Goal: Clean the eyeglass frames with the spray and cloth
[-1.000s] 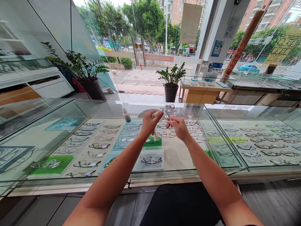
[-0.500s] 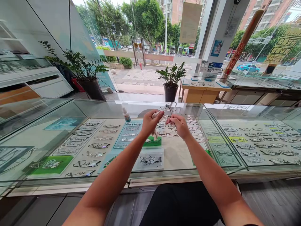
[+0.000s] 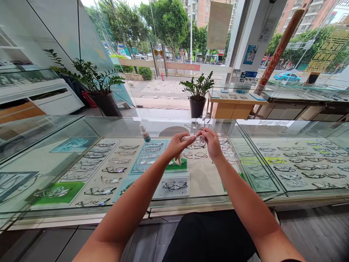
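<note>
Above the glass counter, my right hand (image 3: 212,145) pinches a pair of eyeglasses (image 3: 200,128) with a thin dark frame. One round lens rim stands up above the fingers, and a temple arm sticks out to the right. Close beside it, my left hand (image 3: 177,145) is closed on a pale cloth (image 3: 178,159), whose end hangs below the palm. The left fingertips are near the glasses; whether the cloth touches them I cannot tell. A small spray bottle (image 3: 145,134) with blue at its base stands on the glass to the left.
Rows of eyeglasses (image 3: 114,170) lie inside the glass display counter (image 3: 203,198) beneath my hands. A second glass case (image 3: 300,165) adjoins on the right. Beyond the counter stand potted plants (image 3: 197,98) and a wooden display table (image 3: 234,109).
The eyeglasses have turned in my right hand, so a round rim now faces up. My left hand has moved slightly right, closer to the right hand, with the cloth still in it.
</note>
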A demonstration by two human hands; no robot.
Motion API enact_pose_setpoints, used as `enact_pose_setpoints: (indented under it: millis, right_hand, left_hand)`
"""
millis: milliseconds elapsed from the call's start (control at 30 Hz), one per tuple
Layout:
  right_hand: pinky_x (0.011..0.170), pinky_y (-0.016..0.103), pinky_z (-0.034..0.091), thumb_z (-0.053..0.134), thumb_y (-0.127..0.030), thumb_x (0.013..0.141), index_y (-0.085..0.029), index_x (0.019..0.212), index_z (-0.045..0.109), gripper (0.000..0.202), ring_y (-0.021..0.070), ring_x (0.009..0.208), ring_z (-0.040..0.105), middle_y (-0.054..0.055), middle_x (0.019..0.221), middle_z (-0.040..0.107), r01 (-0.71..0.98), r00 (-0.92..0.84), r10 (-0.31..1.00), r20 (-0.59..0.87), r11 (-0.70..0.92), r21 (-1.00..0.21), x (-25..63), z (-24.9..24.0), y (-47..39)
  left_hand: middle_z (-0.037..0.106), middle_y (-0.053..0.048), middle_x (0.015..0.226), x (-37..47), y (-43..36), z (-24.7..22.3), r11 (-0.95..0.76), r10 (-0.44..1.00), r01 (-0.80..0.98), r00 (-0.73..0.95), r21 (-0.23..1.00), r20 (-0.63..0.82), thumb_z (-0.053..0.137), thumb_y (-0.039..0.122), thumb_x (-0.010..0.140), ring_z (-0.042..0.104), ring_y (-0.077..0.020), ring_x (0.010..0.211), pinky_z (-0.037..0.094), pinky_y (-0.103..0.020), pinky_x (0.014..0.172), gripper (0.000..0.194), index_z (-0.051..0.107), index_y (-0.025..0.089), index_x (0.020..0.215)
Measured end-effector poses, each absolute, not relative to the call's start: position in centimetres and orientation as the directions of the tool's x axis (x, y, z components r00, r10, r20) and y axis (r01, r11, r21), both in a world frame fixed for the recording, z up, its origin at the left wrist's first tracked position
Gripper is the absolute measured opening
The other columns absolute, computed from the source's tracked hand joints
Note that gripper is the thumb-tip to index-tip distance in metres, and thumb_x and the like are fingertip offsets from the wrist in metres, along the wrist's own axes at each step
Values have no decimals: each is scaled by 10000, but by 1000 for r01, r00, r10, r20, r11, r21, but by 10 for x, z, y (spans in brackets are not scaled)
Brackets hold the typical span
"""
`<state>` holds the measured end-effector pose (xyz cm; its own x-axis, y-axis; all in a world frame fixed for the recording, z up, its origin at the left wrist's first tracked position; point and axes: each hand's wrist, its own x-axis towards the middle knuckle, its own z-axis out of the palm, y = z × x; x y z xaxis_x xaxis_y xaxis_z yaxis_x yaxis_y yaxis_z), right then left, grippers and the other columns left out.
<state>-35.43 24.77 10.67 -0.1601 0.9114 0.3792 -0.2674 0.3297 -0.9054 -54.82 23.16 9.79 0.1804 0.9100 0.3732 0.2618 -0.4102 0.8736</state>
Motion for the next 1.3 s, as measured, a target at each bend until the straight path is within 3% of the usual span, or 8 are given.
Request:
enact_pose_setpoints:
  millis: [433,767,1033,1300]
  right_hand:
    - [697,331,382,689,-470,902,-241,798,794,273,168,729,457,40,907,738,-296,-170,918,358,299,-907,-353,109,246]
    - [706,335,391,674,-467,913,-235,827,811,282,166,720,443,31,860,691,-281,-174,916,360,305,-910,-353,109,247]
    - [723,337,415,680,-491,891,-237,836,791,283,180,765,486,44,891,697,-257,-214,917,338,281,-925,-352,109,247]
    - [743,341,392,675,-494,881,-235,782,778,296,181,776,485,19,783,607,-232,-262,909,325,268,-935,-353,111,246]
  left_hand:
    - [461,45,646,-547,231,99,-306,939,248,235,919,250,864,709,842,418,-133,633,291,-278,617,574,624,194,757]
    - [496,42,686,-544,228,100,-262,941,250,281,932,189,903,704,785,425,-130,658,300,-272,624,576,644,189,790]
    - [546,27,690,-547,231,99,-319,939,279,224,906,262,843,722,848,476,-143,664,352,-275,628,570,669,183,775]
    - [706,-24,848,-550,238,88,-344,931,250,216,905,294,811,689,898,621,-199,797,473,-300,731,509,808,185,963]
